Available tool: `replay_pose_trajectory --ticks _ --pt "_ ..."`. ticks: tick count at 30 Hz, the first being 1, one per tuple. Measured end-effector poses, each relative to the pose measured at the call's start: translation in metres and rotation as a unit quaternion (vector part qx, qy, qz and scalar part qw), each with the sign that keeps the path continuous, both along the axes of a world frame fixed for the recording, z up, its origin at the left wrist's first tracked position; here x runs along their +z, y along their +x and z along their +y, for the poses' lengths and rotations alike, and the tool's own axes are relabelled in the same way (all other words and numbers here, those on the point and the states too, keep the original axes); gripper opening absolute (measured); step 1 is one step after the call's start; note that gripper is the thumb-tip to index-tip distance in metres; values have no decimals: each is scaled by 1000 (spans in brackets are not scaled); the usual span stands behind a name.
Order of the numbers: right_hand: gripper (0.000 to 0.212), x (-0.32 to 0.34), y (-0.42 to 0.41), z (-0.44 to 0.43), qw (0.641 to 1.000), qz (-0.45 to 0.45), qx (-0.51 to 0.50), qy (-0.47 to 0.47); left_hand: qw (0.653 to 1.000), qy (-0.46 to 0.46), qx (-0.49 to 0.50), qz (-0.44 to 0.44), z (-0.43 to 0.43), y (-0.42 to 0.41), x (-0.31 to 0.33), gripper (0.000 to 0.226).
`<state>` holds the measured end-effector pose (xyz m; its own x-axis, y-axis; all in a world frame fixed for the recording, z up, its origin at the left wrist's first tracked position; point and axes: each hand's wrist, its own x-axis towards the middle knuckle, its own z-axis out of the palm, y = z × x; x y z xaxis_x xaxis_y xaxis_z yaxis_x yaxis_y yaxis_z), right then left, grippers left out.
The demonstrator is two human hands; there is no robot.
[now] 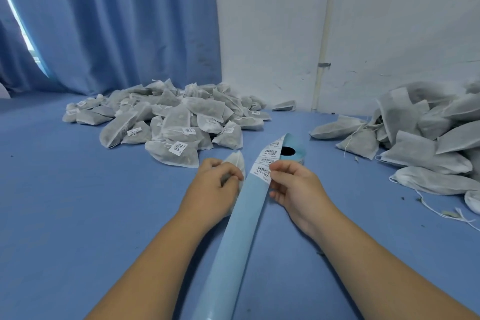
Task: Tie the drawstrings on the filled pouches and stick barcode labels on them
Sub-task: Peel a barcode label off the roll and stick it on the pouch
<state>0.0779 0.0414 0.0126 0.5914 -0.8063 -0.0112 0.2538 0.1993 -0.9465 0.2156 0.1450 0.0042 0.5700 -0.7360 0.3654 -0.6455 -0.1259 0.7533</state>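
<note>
Pouch (235, 160) apparently points away, long axis near-to-far, mostly hidden | left hand (215, 184) grips it | right hand (293, 187) pinches label (260, 173)

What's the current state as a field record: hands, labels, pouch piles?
left hand: grips a white non-woven drawstring pouch
right hand: pinches the nearest white barcode label on the strip
label supply: pale blue backing-paper roll beyond the hands; its bare strip runs toward the camera
centre pile: grey filled pouches, several showing barcode labels
right pile: grey filled pouches, loose strings, no labels visible
surface: blue table cover
</note>
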Motion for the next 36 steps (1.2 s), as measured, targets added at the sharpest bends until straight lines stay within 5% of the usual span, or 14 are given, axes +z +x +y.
replay_pose_trajectory --ticks 13,19,25,32,36 --pt "17 -4 5 7 971 134 -59 -190 996 -35 -52 58 0 -13 5 19" --pt "15 -3 1 12 824 279 -177 -459 997 -42 -38 52 -1 -12 4 19" --pt "16 -3 3 19 758 293 -157 -562 999 -23 -39 16 -2 -11 1 20" --pt "19 -4 4 18 734 306 -149 -588 997 -6 -50 -59 1 -11 1 26" --pt "17 -4 4 18 754 300 -141 -566 994 24 -41 -96 5 -11 3 15"
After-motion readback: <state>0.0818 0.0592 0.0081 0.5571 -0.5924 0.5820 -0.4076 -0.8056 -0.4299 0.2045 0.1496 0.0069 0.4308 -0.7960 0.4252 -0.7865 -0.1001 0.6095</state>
